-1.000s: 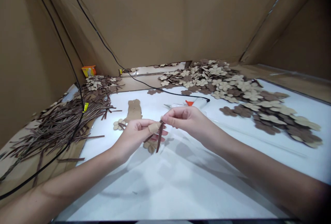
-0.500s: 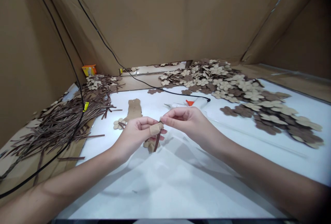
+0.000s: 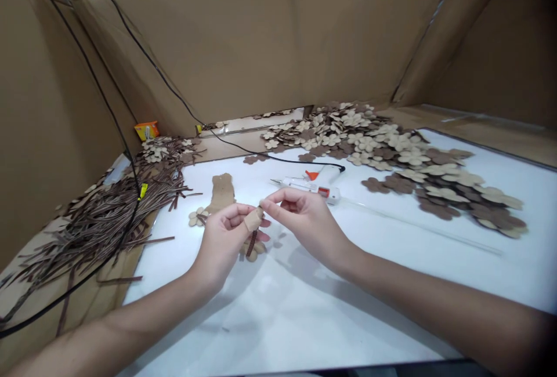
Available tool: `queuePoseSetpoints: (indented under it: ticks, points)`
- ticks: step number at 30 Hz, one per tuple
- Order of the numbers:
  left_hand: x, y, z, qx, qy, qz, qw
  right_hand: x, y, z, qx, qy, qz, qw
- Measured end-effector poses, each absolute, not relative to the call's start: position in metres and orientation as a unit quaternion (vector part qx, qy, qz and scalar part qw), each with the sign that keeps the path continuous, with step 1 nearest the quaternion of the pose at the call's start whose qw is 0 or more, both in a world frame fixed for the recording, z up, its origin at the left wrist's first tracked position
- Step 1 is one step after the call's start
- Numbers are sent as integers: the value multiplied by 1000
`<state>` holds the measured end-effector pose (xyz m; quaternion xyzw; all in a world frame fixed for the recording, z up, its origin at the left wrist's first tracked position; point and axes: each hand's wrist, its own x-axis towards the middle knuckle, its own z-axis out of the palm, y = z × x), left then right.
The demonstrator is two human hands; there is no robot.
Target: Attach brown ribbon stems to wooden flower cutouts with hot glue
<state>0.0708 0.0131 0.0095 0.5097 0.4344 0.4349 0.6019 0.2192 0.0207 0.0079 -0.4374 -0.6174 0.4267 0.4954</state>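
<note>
My left hand point(image 3: 226, 235) is closed, pinching a dark brown stitched strip point(image 3: 251, 245) whose free end hangs below the fingers. A beige wrap point(image 3: 253, 220) sits around the left thumb tip. My right hand point(image 3: 300, 214) meets it from the right, thumb and forefinger pinched on the strip's upper end; that end is mostly hidden by the fingertips. Just below the left fingers a beige flower-shaped piece point(image 3: 259, 247) partly shows; whether it is held or lies on the table I cannot tell. Beyond the right hand lies a white glue gun point(image 3: 296, 183) with a clear glue stick point(image 3: 418, 226) trailing from it.
Brown strips point(image 3: 100, 214) lie heaped at left. Beige and brown flower pieces point(image 3: 391, 145) are piled at back right. A tan scrap point(image 3: 223, 190) and small beige flowers point(image 3: 198, 216) lie behind my left hand. A black cable point(image 3: 161, 72) runs across; cardboard walls surround the white board point(image 3: 278, 330).
The view has shifted slightly, so the hands appear a little further left and more of the glue gun shows. Both hands keep their pinch on the strip.
</note>
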Motion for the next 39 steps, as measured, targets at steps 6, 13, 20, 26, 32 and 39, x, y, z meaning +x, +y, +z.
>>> queuePoseSetpoints:
  ticks: [6,13,20,26,32,39]
  points:
    - [70,8,10,512,462,423,588,215,17,10,-449,-600,429,504]
    - [63,-1,4,519,490,430,553,204,9,8,-464,-609,422,485]
    - [34,-7,-1,517,523,457,501,225,25,11,-337,-825,311,330]
    - [6,-15,11,492,563,456,483,240,32,10,-259,-946,90,171]
    - [2,-26,15,507,561,402,516,229,34,3,-296,-939,77,158]
    - [2,-28,9,493,577,322,567,217,20,7,-322,-937,40,129]
